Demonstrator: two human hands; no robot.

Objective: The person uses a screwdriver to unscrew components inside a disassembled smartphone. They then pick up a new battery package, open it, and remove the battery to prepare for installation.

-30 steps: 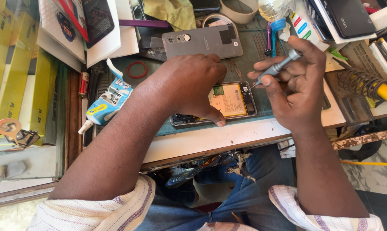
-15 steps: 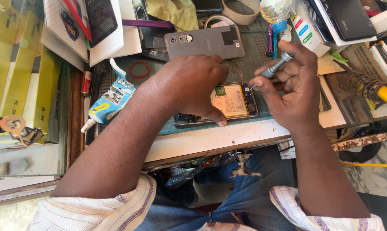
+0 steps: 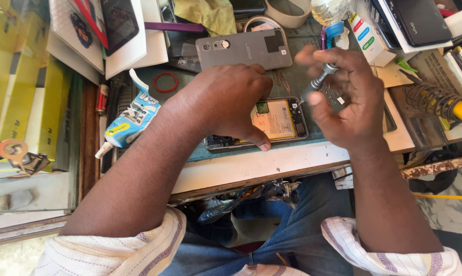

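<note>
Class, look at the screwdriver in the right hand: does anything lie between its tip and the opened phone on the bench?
Nothing visible does. The screwdriver tip meets the opened phone at its far right corner. The left hand covers the phone's left part only.

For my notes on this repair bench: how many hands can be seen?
2. The left hand presses on the opened phone; the right hand holds a small screwdriver at the phone's right end. No other hands show.
</note>
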